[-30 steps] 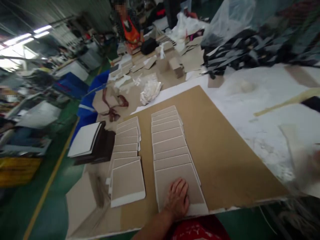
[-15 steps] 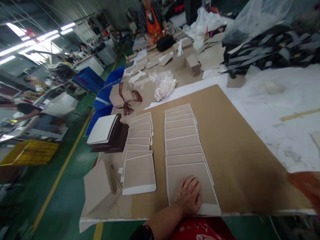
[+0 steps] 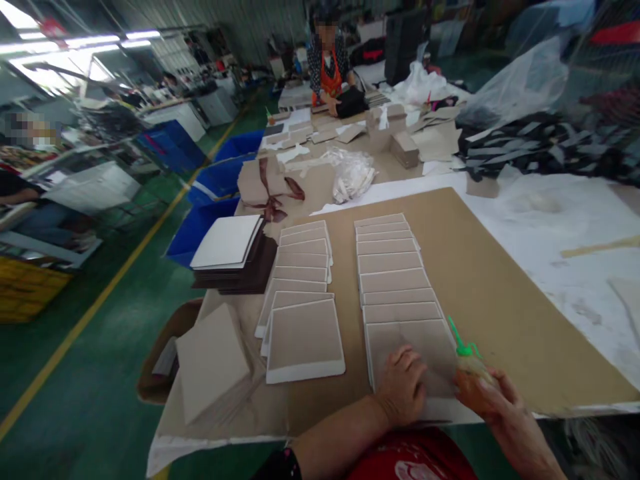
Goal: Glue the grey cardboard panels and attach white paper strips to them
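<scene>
Change: the right hand, half a second ago not clearly in view, is now at lower right, wrapped around a green-tipped bottle, nozzle pointing up and left. Both hands are thus at the near end of the same row.

Left hand: bottom centre, as before; fingers spread little and slightly bent, resting on the nearest panel; nothing gripped.

Right-hand row: beige pale-edged panels, overlapping, running from bottom centre up to mid-frame. Bottle just beside its near end.

Left-hand row: similar panels, fanned less evenly, centre of frame.

Surface: brown board; white sheeting at right. Left of centre, a dark pile topped with white; lower left, a beige stack. Above, a ribbon-tied bundle, a clear bag; upper right, black and grey strips.

Room: co-worker in orange apron, top centre, hands at a black item; blue bins left of the surface; green floor, yellow line.
</scene>
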`<move>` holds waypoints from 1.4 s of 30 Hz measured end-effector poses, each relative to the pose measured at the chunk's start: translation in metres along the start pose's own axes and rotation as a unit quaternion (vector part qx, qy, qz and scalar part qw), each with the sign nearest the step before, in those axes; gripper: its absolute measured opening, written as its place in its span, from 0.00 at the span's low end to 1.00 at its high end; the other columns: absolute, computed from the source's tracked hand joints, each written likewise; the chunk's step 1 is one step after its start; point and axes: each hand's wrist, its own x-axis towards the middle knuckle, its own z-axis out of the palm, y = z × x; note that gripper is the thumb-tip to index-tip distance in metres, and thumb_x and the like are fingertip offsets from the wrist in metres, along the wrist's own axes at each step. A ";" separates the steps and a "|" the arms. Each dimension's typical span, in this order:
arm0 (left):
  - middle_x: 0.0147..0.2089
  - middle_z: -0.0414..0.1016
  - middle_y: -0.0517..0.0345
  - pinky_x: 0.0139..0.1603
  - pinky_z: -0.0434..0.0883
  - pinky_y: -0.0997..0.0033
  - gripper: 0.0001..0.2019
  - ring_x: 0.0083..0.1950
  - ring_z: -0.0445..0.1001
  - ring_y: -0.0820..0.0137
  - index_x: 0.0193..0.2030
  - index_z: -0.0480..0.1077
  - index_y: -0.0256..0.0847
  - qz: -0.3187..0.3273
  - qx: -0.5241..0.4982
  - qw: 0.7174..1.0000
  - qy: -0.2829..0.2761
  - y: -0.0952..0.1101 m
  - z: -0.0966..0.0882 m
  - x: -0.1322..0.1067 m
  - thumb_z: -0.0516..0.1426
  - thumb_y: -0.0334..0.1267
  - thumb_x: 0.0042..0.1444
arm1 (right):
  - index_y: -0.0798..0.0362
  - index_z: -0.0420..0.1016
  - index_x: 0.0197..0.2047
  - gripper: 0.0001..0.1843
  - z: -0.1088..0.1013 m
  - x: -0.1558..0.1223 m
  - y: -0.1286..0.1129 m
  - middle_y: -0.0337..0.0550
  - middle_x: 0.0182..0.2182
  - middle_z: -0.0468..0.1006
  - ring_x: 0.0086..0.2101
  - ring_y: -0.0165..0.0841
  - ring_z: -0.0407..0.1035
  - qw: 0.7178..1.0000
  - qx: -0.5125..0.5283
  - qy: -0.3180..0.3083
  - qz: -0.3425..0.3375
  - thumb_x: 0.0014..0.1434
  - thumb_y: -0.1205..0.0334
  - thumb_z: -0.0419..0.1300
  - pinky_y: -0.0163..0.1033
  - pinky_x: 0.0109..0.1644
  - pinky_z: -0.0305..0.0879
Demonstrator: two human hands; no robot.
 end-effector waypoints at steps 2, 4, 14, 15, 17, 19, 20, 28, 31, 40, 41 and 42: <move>0.65 0.67 0.51 0.74 0.55 0.54 0.20 0.73 0.53 0.60 0.59 0.67 0.42 -0.022 0.047 0.999 0.013 -0.011 -0.007 -0.021 0.52 0.41 0.62 | 0.45 0.75 0.39 0.27 0.002 -0.006 0.007 0.47 0.38 0.80 0.36 0.48 0.76 0.998 0.038 -0.019 0.051 0.36 0.44 0.73 0.52 0.35 0.76; 0.69 0.63 0.52 0.75 0.54 0.54 0.22 0.74 0.50 0.60 0.63 0.63 0.41 -0.029 0.092 0.995 0.018 -0.022 -0.011 -0.041 0.51 0.43 0.64 | 0.44 0.74 0.41 0.29 0.004 -0.014 0.012 0.47 0.40 0.79 0.38 0.47 0.76 0.993 0.078 -0.013 0.089 0.35 0.45 0.74 0.49 0.35 0.77; 0.70 0.62 0.54 0.74 0.53 0.52 0.25 0.74 0.52 0.60 0.67 0.60 0.40 0.017 0.083 0.996 0.026 -0.043 -0.007 -0.054 0.51 0.44 0.65 | 0.47 0.69 0.41 0.31 0.013 -0.041 0.010 0.42 0.41 0.76 0.37 0.40 0.74 0.992 0.091 0.067 0.046 0.36 0.47 0.76 0.41 0.34 0.75; 0.70 0.62 0.53 0.74 0.54 0.52 0.26 0.74 0.52 0.60 0.68 0.60 0.39 0.016 0.084 0.996 0.025 -0.044 -0.006 -0.054 0.51 0.43 0.64 | 0.47 0.68 0.43 0.33 0.014 -0.039 0.011 0.42 0.41 0.76 0.37 0.41 0.74 0.994 0.069 0.072 0.038 0.37 0.47 0.75 0.43 0.35 0.75; 0.70 0.62 0.50 0.73 0.56 0.51 0.27 0.74 0.53 0.59 0.68 0.59 0.37 0.018 0.091 0.995 0.025 -0.046 -0.004 -0.053 0.52 0.41 0.63 | 0.49 0.67 0.47 0.36 0.014 -0.032 0.013 0.43 0.41 0.77 0.39 0.43 0.74 0.996 0.002 0.091 0.014 0.38 0.45 0.75 0.45 0.39 0.74; 0.71 0.61 0.48 0.72 0.58 0.50 0.27 0.73 0.54 0.59 0.67 0.60 0.36 0.022 0.101 0.994 0.030 -0.048 -0.002 -0.052 0.52 0.38 0.62 | 0.51 0.68 0.49 0.38 0.013 -0.024 0.017 0.45 0.42 0.77 0.41 0.44 0.74 0.991 -0.072 0.107 -0.019 0.38 0.44 0.74 0.46 0.42 0.73; 0.70 0.61 0.47 0.72 0.58 0.50 0.27 0.73 0.54 0.59 0.67 0.60 0.35 0.024 0.106 0.994 0.034 -0.049 -0.002 -0.052 0.52 0.37 0.61 | 0.52 0.69 0.49 0.38 0.013 -0.020 0.019 0.45 0.42 0.77 0.41 0.44 0.73 0.988 -0.103 0.111 -0.035 0.39 0.43 0.74 0.46 0.44 0.72; 0.70 0.62 0.47 0.71 0.60 0.48 0.29 0.73 0.55 0.57 0.67 0.60 0.36 0.028 0.131 0.990 0.043 -0.049 0.000 -0.051 0.53 0.34 0.58 | 0.52 0.69 0.51 0.39 0.021 0.001 0.023 0.49 0.44 0.77 0.43 0.45 0.72 0.975 -0.172 0.114 -0.088 0.39 0.42 0.73 0.51 0.50 0.69; 0.70 0.62 0.47 0.71 0.61 0.48 0.29 0.73 0.55 0.57 0.67 0.60 0.36 0.035 0.141 0.988 0.046 -0.049 0.000 -0.050 0.53 0.33 0.58 | 0.52 0.71 0.49 0.36 0.024 0.005 0.020 0.48 0.41 0.77 0.41 0.45 0.72 0.968 -0.181 0.140 -0.104 0.41 0.42 0.72 0.52 0.49 0.69; 0.69 0.63 0.48 0.70 0.62 0.49 0.29 0.72 0.57 0.56 0.68 0.59 0.37 0.036 0.142 0.988 0.049 -0.049 0.001 -0.050 0.52 0.35 0.58 | 0.53 0.73 0.46 0.29 0.019 0.019 0.017 0.49 0.42 0.76 0.43 0.45 0.70 0.944 -0.264 0.112 -0.165 0.47 0.43 0.67 0.53 0.51 0.66; 0.69 0.64 0.48 0.70 0.62 0.48 0.30 0.72 0.57 0.57 0.69 0.59 0.37 0.036 0.140 0.988 0.049 -0.049 0.001 -0.051 0.52 0.34 0.58 | 0.53 0.73 0.46 0.28 0.019 0.021 0.018 0.49 0.42 0.75 0.43 0.44 0.70 0.938 -0.279 0.108 -0.173 0.48 0.43 0.66 0.52 0.51 0.66; 0.68 0.64 0.48 0.70 0.62 0.48 0.30 0.71 0.58 0.57 0.69 0.58 0.37 0.036 0.137 0.989 0.051 -0.049 0.002 -0.051 0.52 0.34 0.58 | 0.53 0.73 0.46 0.27 0.019 0.022 0.018 0.48 0.43 0.75 0.44 0.44 0.70 0.933 -0.292 0.104 -0.181 0.49 0.43 0.65 0.51 0.51 0.65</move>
